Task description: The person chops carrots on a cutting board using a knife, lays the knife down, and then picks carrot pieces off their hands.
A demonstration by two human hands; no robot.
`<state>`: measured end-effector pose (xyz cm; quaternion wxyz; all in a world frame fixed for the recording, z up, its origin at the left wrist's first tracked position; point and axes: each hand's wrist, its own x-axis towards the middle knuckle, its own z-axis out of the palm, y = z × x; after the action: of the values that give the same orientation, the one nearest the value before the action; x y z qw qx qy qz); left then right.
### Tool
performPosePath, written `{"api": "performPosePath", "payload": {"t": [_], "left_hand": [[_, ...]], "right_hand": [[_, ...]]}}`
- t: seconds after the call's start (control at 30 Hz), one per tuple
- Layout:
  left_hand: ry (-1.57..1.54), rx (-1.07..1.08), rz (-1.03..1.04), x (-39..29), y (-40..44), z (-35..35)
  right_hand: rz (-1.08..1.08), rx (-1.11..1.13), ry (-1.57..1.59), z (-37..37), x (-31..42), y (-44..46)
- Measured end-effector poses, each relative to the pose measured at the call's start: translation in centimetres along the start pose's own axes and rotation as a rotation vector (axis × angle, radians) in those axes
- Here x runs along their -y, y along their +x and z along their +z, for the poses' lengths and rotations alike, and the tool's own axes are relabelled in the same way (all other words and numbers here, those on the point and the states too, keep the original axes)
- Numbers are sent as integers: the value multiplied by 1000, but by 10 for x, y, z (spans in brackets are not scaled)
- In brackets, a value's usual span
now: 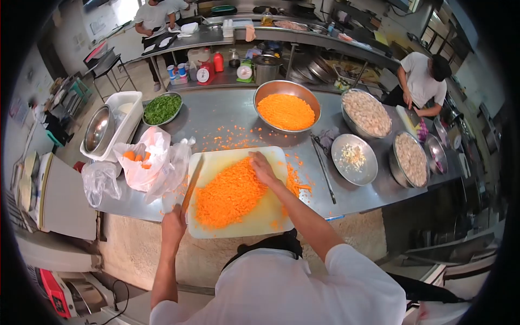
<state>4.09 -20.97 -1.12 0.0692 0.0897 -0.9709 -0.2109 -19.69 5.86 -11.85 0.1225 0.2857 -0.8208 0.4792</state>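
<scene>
A light cutting board [250,230] lies at the front edge of the steel table, heaped with finely chopped orange carrot [225,197]. My left hand [173,221] is wrapped round the handle of a knife [192,184], whose blade points away from me along the board's left edge. At the upper right of the pile, my right hand [261,167] rests against the carrot with its fingers extended. Loose bits of carrot [297,181] lie along the board's right side, and more are scattered beyond its far edge.
Behind the board stands a bowl of chopped carrot [286,111]. Greens [162,109], plastic bags [143,162] and a white tub [122,130] are on the left. Rightward are a long steel tool [324,170], a bowl [355,160] and bowls of pale pieces [366,112]. A co-worker [422,81] cuts at far right.
</scene>
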Motion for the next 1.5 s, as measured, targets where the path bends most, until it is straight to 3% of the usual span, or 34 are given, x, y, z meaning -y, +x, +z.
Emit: {"api": "performPosePath", "payload": {"t": [0.07,0.13,0.17,0.23,0.3,0.37,0.43,0.53,0.6,0.73,0.87,0.93,1.03,1.13,1.27,1.5], "left_hand": [[84,-55,-130,11,-24,17],[-72,-38,-250,-5,-38,47],[-112,-88,-222,-22,-45,59],[-145,-150,-165,-71,-33,62],[-138,-170,-75,-87,-12,58],[-138,-173,-40,-101,-3,32],[-237,-85,-67,-117,0,4],[-241,-5,-69,-126,-4,8],[-238,12,-29,-102,6,67],[-302,20,75,-92,27,88],[-251,104,24,-101,18,72],[-427,283,-216,-111,9,55],[-488,245,-180,-97,-2,33],[-554,94,-271,-90,-25,1],[-798,106,-512,-60,-61,-17],[-1168,0,-753,-26,-126,56]], "right_hand": [[-35,45,-149,14,3,2],[27,331,-45,21,31,3],[27,362,-26,22,43,3],[179,497,349,19,62,4],[105,589,508,9,71,5],[50,528,493,-20,94,3],[-159,372,236,-55,104,-2],[-24,342,110,-100,93,-32],[53,412,-242,-120,83,-59],[94,516,-344,-129,72,-116],[151,332,-296,-118,71,-145],[90,173,-256,-109,64,-154],[85,42,-207,-97,67,-153],[109,45,-178,-87,71,-141],[54,96,-156,-75,72,-125],[-14,209,-192,-93,82,-114]]}}
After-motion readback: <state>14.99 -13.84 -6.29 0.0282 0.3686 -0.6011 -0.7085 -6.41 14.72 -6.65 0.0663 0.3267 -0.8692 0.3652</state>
